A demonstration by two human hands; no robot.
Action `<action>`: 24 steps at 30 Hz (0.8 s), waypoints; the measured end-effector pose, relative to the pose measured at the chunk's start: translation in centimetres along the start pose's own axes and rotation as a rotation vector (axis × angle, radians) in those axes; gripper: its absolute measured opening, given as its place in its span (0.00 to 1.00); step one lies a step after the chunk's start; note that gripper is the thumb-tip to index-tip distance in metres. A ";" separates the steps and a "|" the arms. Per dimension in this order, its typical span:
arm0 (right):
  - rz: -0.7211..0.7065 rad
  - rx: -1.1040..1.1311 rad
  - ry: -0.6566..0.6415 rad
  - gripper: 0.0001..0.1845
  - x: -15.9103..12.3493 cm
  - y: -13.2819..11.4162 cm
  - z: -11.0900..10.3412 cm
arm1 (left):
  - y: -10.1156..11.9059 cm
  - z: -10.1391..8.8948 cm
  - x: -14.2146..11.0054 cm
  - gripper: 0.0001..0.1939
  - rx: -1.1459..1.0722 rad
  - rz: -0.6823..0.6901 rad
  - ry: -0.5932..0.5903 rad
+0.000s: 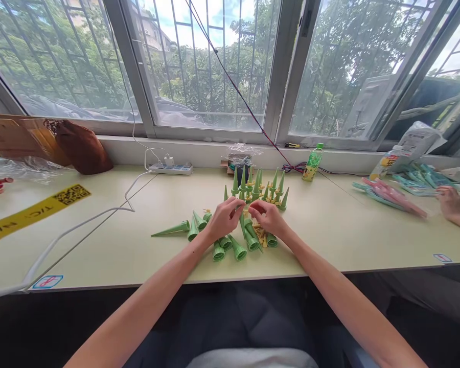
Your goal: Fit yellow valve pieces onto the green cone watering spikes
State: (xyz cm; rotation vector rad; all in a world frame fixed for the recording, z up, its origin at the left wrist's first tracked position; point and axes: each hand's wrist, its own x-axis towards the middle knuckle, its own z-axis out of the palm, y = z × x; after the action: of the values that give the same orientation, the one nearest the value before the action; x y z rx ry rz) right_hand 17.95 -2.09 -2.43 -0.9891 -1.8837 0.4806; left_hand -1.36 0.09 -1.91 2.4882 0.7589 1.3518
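Note:
My left hand [226,219] and my right hand [267,217] meet over the table, thumbs and fingertips pinched close together. Whatever is between the fingertips is too small to make out. Loose green plastic cone spikes [238,250] with open, ribbed round ends lie below and left of my hands. One long spike [170,229] points left. Small yellow plastic pieces [261,236] lie in a heap under my right hand. Just behind my hands, several green spikes [255,186] stand upright with yellow pieces fitted near their bases.
Behind the standing spikes is a small box [240,162] with clear plastic. A green-capped bottle [313,163] stands to its right. A white cable [95,219] crosses the left table to a power strip [172,168]. Another person's hand [450,202] rests at right near pink and teal packets [393,197].

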 end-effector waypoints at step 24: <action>0.003 0.019 -0.030 0.13 0.0 0.2 0.1 | -0.1 0.1 0.0 0.08 0.028 0.017 -0.001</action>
State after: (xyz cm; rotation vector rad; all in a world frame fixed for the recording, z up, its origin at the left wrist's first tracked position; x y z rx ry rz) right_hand 17.96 -1.99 -2.64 -0.9774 -1.9016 0.5168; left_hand -1.34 0.18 -2.00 2.5218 0.7633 1.3551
